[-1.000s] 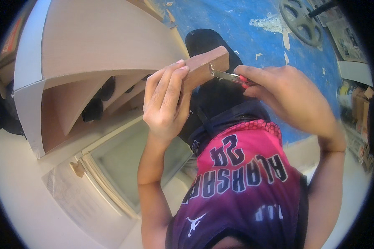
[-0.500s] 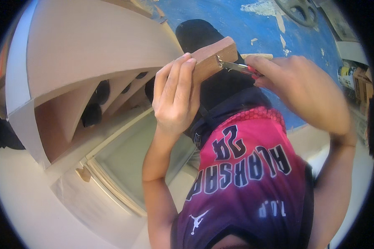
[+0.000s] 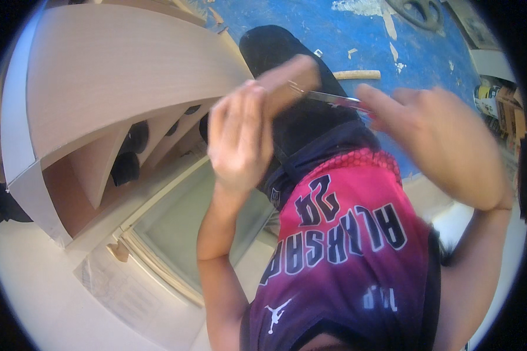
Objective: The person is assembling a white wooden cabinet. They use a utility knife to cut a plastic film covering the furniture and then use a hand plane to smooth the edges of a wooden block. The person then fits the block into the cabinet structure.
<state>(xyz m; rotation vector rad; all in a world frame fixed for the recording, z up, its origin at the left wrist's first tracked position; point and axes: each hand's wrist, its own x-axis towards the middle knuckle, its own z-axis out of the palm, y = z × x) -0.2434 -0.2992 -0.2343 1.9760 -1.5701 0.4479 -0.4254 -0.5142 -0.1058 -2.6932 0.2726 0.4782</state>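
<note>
My left hand (image 3: 240, 137) is closed around one end of a brown wooden block (image 3: 304, 69), held up above my dark-trousered leg. Motion blurs both the hand and the block. Small thin shiny bits stick out at the block's side; their kind is too smeared to tell. My right hand (image 3: 436, 131) grips a red-handled tool (image 3: 336, 100) with a slim metal end pointing at the block. The fingers hide most of its handle, so its exact kind is unclear. Its tip is close to the shiny bits; whether it touches them I cannot tell.
A curved wooden cabinet (image 3: 129, 58) with slanted dividers and dark round things inside stands at the left. Below it lies a framed pale panel (image 3: 181, 216). A light wooden stick (image 3: 357, 75) rests on the scuffed blue floor (image 3: 334, 35). Boxes and a can (image 3: 487, 100) sit far right.
The block and my left hand have shifted slightly left and blurred. My right hand has drawn a little to the right and down with the tool, away from the block.
</note>
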